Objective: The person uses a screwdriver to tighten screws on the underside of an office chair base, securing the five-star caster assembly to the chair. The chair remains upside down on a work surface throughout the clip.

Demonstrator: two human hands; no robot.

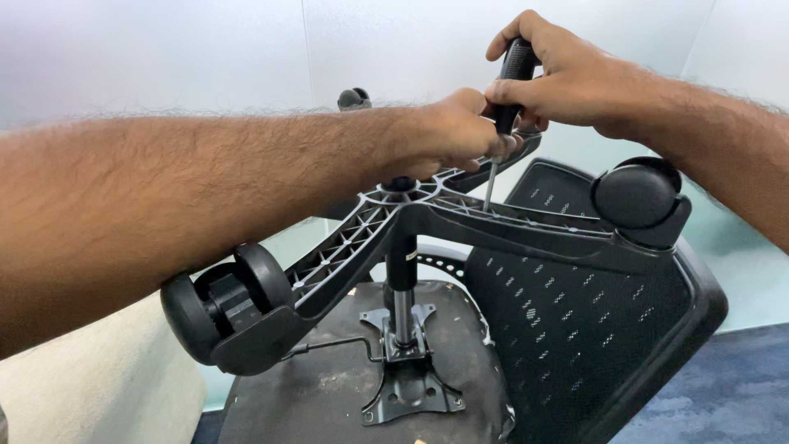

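Office chair upside down, star base [394, 215] on top. Right hand [567, 78] wraps the screwdriver [509, 82] handle; left hand [456, 131] pinches the shaft low, tip on a rib. Rigid plastic, probably top-heavy, casters [226, 300] roll: hold by the spokes.

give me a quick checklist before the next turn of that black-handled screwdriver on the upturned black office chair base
1. Right hand grips the black-handled screwdriver: ok.
2. Left hand steadies the shaft low on the handle: ok.
3. Screwdriver tip seated in a fastener in the ribbed black plastic chair base: cannot tell, the tip is too small to make out.
4. Shaft stands close to upright over the base arm: ok.
5. Chair rests upside down on its seat, gas column upright: ok.
6. Black castor wheels sit away from both hands: ok.
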